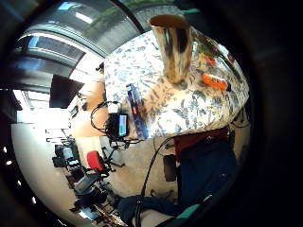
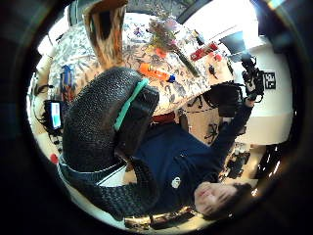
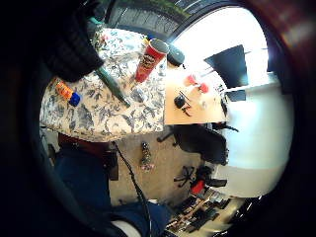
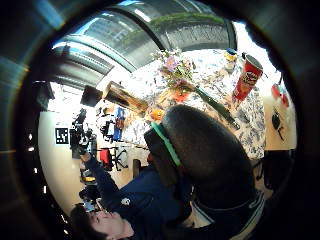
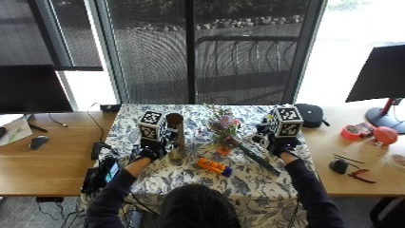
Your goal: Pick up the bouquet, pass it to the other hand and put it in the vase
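On the flowered tablecloth we start at our left, where the left hand hovers just beside the one tall brown vase; its fingers are hidden behind the glove from above, and the thumb side palm view shows only a thick curled thumb with nothing under it, so we cannot tell how far that hand is open. Next comes a single orange bottle with a blue cap, lying on its side, its label too small to read. Beyond it, near the middle, lies the one bouquet, blooms toward the window and its dark green stem running out toward our right. Over that stem end the right hand hangs, apparently holding nothing (its fingers are covered from above too, and its palm views show only black glove), so its grip cannot be made out either. Farther right, the right little finger side view shows one red can standing upright with what looks like Pringles lettering, though we cannot read it cleanly.
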A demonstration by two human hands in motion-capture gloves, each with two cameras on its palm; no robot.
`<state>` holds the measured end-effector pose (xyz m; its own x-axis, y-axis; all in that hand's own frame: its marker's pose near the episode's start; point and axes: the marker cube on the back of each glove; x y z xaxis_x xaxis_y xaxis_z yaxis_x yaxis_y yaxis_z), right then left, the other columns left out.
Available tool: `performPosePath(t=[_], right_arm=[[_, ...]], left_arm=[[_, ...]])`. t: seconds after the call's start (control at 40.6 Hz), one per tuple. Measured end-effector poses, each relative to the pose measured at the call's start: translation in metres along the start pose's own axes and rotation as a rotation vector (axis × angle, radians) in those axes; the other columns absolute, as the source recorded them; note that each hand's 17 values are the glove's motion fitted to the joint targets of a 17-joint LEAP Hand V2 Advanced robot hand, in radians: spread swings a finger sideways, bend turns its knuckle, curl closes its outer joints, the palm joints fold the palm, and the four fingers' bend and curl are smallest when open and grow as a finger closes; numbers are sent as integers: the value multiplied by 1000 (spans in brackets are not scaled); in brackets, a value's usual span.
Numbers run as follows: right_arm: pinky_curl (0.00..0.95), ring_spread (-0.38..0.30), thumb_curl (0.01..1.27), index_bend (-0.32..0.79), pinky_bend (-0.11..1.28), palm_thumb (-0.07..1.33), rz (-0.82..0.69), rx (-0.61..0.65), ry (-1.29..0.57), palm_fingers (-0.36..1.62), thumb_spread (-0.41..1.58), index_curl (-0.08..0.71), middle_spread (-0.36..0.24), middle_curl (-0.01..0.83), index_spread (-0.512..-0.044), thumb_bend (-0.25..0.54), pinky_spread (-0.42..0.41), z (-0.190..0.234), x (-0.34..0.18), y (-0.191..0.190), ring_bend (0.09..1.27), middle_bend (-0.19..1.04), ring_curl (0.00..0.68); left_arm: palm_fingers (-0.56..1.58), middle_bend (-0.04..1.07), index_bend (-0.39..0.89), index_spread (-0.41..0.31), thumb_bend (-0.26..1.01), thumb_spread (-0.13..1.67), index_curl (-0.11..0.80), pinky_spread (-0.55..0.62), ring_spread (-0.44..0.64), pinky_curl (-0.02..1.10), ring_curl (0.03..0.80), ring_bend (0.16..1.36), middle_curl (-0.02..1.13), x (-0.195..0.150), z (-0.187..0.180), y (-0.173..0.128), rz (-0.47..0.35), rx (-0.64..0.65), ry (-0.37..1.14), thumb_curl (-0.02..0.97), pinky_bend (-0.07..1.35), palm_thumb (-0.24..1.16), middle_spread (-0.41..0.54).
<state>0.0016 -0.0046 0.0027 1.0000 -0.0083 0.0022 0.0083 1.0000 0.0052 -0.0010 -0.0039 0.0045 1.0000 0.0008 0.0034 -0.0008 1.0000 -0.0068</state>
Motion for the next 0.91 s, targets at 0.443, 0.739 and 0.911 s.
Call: performPosePath(t=[0.443,0.739,0.911], right_arm=[[250,-30,131,111,459,294,2,-1,-11,425,1103,112,-22,231,-314,125,103,-4,-3,-5,545,294,254],[284,-63,176,100,462,321,132,-24,-90,594,1196,148,-58,299,-298,77,71,-6,15,-54,583,328,292],[312,-71,212,90,498,379,219,-47,-115,645,1189,159,-102,321,-277,66,78,24,34,-89,589,308,316]], left_arm=[[206,182,147,-25,32,1065,157,313,264,221,213,566,168,4,1,1,18,-18,-14,122,416,145,210],[179,184,148,-26,-13,1149,208,330,285,261,236,584,221,18,2,3,78,19,-1,168,425,137,215],[169,183,147,-26,-16,1166,229,333,291,278,245,591,243,22,1,0,92,45,-5,188,426,133,216]])
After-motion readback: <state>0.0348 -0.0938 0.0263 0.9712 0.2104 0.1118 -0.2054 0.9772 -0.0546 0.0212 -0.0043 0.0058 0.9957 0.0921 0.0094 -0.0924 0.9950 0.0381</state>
